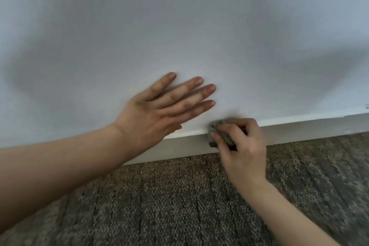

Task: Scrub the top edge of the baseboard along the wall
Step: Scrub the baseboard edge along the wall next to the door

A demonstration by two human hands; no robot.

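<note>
While the right hand (239, 146) pinched the scrub pad (216, 133) on the baseboard (299, 132), left hand (159, 112) spread, the pad risked slipping and scuffing the wall (179, 26).

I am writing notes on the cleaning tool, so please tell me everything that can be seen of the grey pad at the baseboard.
The grey pad is small, dull and rough-looking, perhaps a scouring pad or folded cloth; blur hides which. The right hand grips it, fingers curled over its top, thumb across its front, so only its left part shows. It lies on the top edge of the pale baseboard, just under the wall, and reaches partly down the board's face.
</note>
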